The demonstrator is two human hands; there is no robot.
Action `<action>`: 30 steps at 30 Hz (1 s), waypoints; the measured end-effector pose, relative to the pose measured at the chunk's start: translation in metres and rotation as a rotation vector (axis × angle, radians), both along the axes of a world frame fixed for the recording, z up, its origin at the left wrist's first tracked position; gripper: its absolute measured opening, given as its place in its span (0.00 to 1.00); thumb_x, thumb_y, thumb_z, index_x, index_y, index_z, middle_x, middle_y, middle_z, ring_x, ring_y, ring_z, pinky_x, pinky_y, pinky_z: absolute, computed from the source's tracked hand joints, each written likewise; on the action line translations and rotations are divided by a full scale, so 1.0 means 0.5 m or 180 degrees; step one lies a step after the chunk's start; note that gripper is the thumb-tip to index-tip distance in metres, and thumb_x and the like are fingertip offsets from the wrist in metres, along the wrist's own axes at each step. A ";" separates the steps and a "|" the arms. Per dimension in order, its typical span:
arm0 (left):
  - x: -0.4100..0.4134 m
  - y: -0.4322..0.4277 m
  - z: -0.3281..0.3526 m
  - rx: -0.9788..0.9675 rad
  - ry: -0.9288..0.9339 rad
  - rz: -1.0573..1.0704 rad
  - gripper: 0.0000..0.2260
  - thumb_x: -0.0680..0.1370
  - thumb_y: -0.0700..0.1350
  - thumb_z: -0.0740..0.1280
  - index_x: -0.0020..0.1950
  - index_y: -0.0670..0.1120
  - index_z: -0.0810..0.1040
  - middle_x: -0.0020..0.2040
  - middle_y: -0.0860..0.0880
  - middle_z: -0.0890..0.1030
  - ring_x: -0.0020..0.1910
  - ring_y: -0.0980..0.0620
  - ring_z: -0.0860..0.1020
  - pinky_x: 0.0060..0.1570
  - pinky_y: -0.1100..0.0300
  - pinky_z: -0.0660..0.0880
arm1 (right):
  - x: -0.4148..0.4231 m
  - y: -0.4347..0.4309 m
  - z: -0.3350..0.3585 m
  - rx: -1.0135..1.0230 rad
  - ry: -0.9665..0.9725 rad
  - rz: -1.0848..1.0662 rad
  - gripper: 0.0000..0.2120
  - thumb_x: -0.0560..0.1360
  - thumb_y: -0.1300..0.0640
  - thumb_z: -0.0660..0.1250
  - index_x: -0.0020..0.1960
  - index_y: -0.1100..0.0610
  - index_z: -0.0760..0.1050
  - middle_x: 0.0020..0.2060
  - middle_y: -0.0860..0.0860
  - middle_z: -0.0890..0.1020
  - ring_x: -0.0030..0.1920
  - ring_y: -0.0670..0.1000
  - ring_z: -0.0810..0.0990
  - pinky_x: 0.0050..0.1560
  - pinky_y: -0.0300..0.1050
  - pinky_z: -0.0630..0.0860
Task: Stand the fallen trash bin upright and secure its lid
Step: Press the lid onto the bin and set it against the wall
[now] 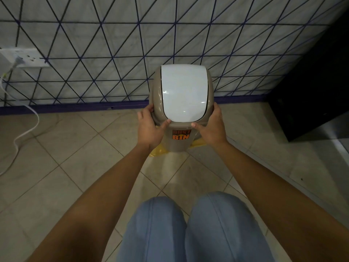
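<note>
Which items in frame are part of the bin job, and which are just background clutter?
Job:
- trash bin, upright on the floor
- lid with white flap, seated on the bin
- yellow liner poking out under the lid
- left hand and right hand, gripping the lid's sides

Background:
- wall socket with plug
- white cable on the floor
- dark cabinet at right

Bin label (181, 134) half hidden
</note>
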State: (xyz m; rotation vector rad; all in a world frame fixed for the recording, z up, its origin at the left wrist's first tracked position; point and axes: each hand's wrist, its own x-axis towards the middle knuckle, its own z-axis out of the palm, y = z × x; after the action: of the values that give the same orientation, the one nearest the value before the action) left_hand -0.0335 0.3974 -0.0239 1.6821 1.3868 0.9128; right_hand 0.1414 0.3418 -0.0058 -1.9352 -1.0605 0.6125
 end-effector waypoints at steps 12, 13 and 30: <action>0.013 0.051 -0.010 0.0072 0.0007 0.0002 0.34 0.72 0.48 0.73 0.73 0.44 0.61 0.66 0.46 0.64 0.59 0.59 0.64 0.62 0.65 0.63 | 0.007 0.045 -0.007 0.0107 -0.0085 -0.0044 0.46 0.63 0.64 0.78 0.74 0.60 0.57 0.69 0.55 0.68 0.70 0.53 0.66 0.69 0.53 0.67; 0.015 0.053 -0.011 0.0069 0.0005 0.0000 0.34 0.72 0.48 0.73 0.73 0.44 0.61 0.66 0.46 0.64 0.60 0.59 0.64 0.62 0.64 0.63 | 0.010 0.048 -0.007 0.0087 -0.0093 -0.0049 0.46 0.63 0.64 0.78 0.74 0.60 0.57 0.69 0.55 0.68 0.70 0.53 0.66 0.69 0.53 0.67; 0.061 0.094 -0.014 -0.0004 0.0034 0.0078 0.33 0.73 0.48 0.72 0.74 0.45 0.60 0.68 0.45 0.63 0.66 0.48 0.67 0.66 0.57 0.67 | 0.053 0.090 -0.004 0.0020 -0.0109 0.0019 0.46 0.65 0.63 0.77 0.74 0.59 0.55 0.70 0.55 0.67 0.71 0.53 0.64 0.71 0.52 0.66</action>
State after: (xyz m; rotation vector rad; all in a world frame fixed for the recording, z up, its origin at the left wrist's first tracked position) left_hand -0.0029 0.4445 -0.0309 1.6747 1.4176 0.9179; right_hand 0.1677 0.3868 -0.0080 -1.9439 -1.0888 0.5805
